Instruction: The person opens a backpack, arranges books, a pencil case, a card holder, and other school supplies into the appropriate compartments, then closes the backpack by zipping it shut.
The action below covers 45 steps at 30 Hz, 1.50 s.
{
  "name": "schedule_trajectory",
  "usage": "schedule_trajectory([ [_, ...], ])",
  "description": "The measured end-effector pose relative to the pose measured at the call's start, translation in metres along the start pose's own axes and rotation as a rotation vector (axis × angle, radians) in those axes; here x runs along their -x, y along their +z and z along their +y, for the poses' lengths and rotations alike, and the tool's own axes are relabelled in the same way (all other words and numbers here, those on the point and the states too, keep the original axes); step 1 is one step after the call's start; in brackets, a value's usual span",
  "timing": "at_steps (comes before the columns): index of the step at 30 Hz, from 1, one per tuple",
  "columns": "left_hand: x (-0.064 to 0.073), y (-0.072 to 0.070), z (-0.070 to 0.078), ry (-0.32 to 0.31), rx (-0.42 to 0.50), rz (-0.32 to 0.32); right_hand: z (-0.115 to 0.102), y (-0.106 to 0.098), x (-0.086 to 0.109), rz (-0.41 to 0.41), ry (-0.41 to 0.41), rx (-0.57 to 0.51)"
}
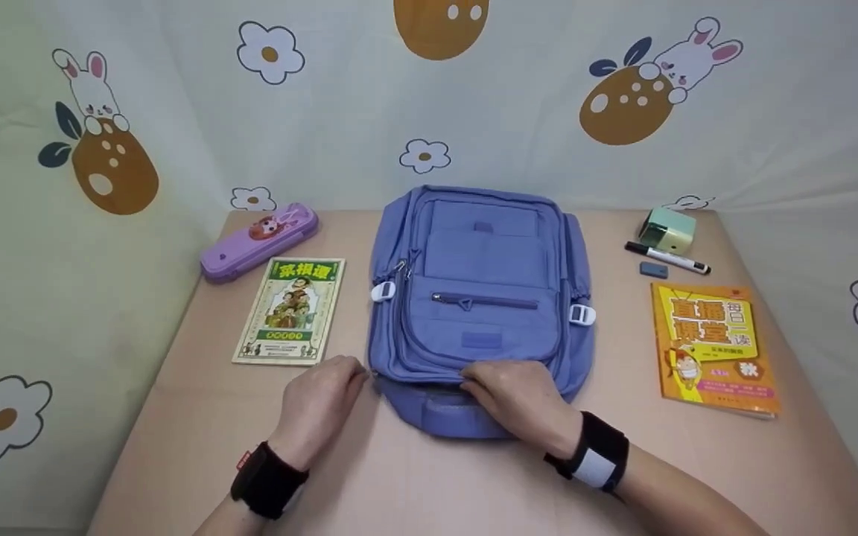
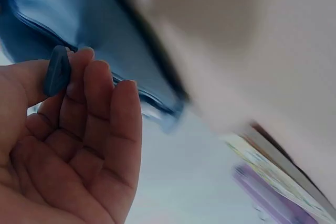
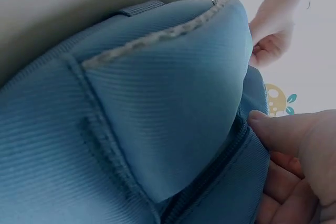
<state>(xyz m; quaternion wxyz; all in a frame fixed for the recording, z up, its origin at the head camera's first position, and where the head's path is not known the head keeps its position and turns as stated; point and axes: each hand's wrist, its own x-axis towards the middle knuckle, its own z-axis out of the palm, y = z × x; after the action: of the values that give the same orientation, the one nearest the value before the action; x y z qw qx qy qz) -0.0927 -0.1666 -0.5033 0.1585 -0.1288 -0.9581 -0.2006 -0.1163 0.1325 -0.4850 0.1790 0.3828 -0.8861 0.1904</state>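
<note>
1. Head view: the backpack (image 1: 482, 320) lies at 2 o'clock from the left hand (image 1: 317, 409), 11 from the right hand (image 1: 522, 402); long axis 12–6.
2. Left hand pinches the zipper pull (image 2: 59, 72), 8 o'clock corner.
3. Right hand, nearer the middle, pinches the fabric edge (image 3: 242, 174) at 6.

The bench (image 1: 399, 484) is viewed from above, forward and down, by the head camera; the backpack (image 1: 481, 257) is faced close up from each wrist; the left grip (image 1: 319, 406) is shared by all three views.
</note>
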Motion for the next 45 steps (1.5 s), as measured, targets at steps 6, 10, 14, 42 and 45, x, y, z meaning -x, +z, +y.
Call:
schedule_trajectory([
  [6, -0.001, 0.0, -0.009, -0.038, 0.055, -0.045, -0.004, -0.003, -0.005, -0.084, 0.024, -0.026],
  [10, -0.003, 0.0, -0.008, -0.045, 0.062, -0.045, -0.013, -0.006, -0.017, -0.151, 0.015, -0.052],
  [14, -0.003, 0.0, -0.008, -0.056, 0.053, -0.052, -0.025, -0.005, -0.031, -0.208, -0.026, -0.023],
  [42, -0.044, 0.0, -0.035, -0.078, 0.024, -0.101, -0.031, 0.023, -0.033, -0.029, -0.151, 0.16],
  [45, -0.056, 0.003, -0.04, -0.087, 0.03, -0.127, -0.03, 0.023, -0.033, -0.021, -0.154, 0.161],
])
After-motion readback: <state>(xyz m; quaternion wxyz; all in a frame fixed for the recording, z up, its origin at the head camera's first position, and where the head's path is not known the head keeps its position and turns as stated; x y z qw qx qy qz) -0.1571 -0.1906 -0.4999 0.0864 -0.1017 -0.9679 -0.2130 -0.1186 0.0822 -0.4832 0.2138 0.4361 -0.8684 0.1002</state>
